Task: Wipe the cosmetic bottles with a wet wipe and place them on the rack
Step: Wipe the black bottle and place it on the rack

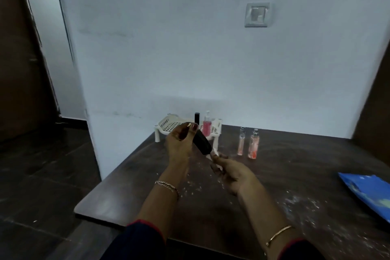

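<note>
We've got the matte black cosmetic bottle (pixel 202 143) tilted above the dark wooden surface (pixel 295 175), left hand (pixel 179 143) fingers closed round its top so the right hand (pixel 230 172) can pinch the white wet wipe (pixel 213 154) against its base

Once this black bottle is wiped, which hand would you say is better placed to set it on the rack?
Left: the left hand already grips the black bottle just before the rack; the right hand holds the wipe.

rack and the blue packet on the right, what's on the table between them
In the head view, two slim clear spray bottles stand upright between the rack and blue packet; otherwise bare table.
</note>
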Demonstrator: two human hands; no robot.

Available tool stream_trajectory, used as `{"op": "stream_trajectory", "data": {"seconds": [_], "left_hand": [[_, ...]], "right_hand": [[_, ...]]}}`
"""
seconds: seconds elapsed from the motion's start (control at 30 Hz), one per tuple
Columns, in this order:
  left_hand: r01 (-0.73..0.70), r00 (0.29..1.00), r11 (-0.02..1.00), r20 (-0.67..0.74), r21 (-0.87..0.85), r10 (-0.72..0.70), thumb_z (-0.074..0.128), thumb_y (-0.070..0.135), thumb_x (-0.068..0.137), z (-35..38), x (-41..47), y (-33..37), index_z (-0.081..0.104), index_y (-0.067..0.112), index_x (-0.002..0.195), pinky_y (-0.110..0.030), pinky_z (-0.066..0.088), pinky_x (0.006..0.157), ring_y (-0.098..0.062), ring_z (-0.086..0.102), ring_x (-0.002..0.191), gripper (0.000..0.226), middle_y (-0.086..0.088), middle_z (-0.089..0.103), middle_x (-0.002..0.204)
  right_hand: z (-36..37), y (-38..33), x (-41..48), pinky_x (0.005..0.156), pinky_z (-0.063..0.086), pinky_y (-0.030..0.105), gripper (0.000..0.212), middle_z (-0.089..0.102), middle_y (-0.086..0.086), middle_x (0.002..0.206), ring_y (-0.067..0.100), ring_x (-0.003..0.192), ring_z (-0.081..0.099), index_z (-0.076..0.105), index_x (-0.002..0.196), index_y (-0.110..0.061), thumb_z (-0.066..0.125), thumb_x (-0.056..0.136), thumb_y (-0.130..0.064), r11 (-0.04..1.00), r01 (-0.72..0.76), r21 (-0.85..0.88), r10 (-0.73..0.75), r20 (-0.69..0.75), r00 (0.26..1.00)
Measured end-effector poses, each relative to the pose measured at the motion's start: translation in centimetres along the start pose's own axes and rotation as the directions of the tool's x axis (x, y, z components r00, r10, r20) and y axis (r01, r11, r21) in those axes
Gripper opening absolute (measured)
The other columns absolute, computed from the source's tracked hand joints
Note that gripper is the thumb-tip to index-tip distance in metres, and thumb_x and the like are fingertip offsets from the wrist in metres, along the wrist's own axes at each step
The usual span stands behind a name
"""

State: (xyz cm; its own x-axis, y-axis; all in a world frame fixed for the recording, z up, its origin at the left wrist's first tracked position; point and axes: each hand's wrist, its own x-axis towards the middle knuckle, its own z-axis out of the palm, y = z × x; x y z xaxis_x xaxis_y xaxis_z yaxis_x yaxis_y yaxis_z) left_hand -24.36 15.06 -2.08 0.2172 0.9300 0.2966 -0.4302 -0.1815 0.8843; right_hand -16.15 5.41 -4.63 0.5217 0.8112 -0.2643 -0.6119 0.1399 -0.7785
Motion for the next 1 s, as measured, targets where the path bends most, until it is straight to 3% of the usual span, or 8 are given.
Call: {"op": "stream_trajectory", "data": {"seconds": [0.1,0.23,0.3,0.53,0.67,0.77,1.0], "left_hand": [[-0.065,0.996,0.988,-0.044,0.138,0.072,0.071,0.013,0.079,-0.5,3.9,-0.4,0.067,0.004,0.094,-0.016,0.052,0.071,-0.015,0.061,0.079,0.017,-0.003,0.065,0.082],[-0.036,0.994,0.957,-0.088,0.287,0.064,0.074,0.022,0.078,0.1,9.5,-1.4,0.07,0.007,0.097,-0.013,0.046,0.065,-0.013,0.061,0.083,0.025,-0.004,0.069,0.091],[-0.03,0.997,0.93,-0.05,0.367,0.052,0.076,0.025,0.076,0.5,12.4,-2.3,0.072,0.009,0.096,-0.017,0.044,0.071,-0.014,0.064,0.085,0.026,-0.005,0.072,0.093],[-0.043,0.999,0.825,0.042,0.564,0.023,0.075,0.027,0.077,0.8,17.0,-6.1,0.071,0.01,0.098,-0.017,0.04,0.075,-0.009,0.058,0.082,0.028,-0.005,0.071,0.098],[-0.054,0.996,0.804,0.087,0.592,0.003,0.074,0.029,0.078,0.7,17.7,-7.1,0.071,0.011,0.099,-0.018,0.042,0.072,-0.01,0.058,0.082,0.028,-0.003,0.07,0.096],[-0.1,0.988,0.773,0.152,0.626,0.004,0.073,0.029,0.079,0.7,17.8,-7.4,0.071,0.01,0.099,-0.015,0.04,0.067,-0.008,0.057,0.078,0.028,-0.002,0.069,0.091],[-0.13,0.97,0.718,0.238,0.684,-0.051,0.073,0.031,0.079,0.8,17.8,-7.8,0.07,0.008,0.102,-0.018,0.037,0.075,-0.011,0.06,0.089,0.033,-0.008,0.071,0.1]], "right_hand": [[1.4,-1.0,2.0,0.056,0.053,0.016,0.005,0.069,0.007,0.077,0.013,0.071,0.058,0.066,0.083,-0.003,0.066,0.08,0.001,0.993,0.029,-0.118,-0.022,0.061,0.998],[1.7,-1.7,5.6,0.048,0.054,0.021,0.011,0.069,0.012,0.074,0.016,0.061,0.062,0.067,0.084,-0.003,0.072,0.075,0.001,0.948,0.095,-0.303,-0.108,-0.026,0.994],[1.2,-1.3,7.5,0.05,0.054,0.022,0.011,0.069,0.012,0.07,0.017,0.058,0.063,0.067,0.079,-0.005,0.075,0.073,0.0,0.916,0.121,-0.384,-0.151,-0.049,0.987],[-0.5,-0.7,11.4,0.04,0.044,0.012,0.01,0.065,0.003,0.053,0.003,0.039,0.057,0.065,0.074,-0.002,0.073,0.075,0.005,0.89,0.196,-0.411,-0.259,-0.102,0.961],[-0.7,-0.1,12.9,0.05,0.052,0.018,0.01,0.069,0.012,0.072,0.01,0.051,0.063,0.068,0.077,-0.005,0.074,0.074,0.002,0.886,0.176,-0.429,-0.243,-0.108,0.964],[-0.8,0.2,13.6,0.055,0.053,0.023,0.011,0.071,0.013,0.077,0.012,0.055,0.064,0.069,0.082,-0.004,0.075,0.074,-0.001,0.89,0.154,-0.429,-0.22,-0.11,0.969],[-1.4,0.0,13.5,0.065,0.057,0.026,0.013,0.072,0.014,0.083,0.019,0.07,0.068,0.069,0.086,-0.002,0.074,0.075,0.0,0.904,0.139,-0.405,-0.203,-0.119,0.972]]}}
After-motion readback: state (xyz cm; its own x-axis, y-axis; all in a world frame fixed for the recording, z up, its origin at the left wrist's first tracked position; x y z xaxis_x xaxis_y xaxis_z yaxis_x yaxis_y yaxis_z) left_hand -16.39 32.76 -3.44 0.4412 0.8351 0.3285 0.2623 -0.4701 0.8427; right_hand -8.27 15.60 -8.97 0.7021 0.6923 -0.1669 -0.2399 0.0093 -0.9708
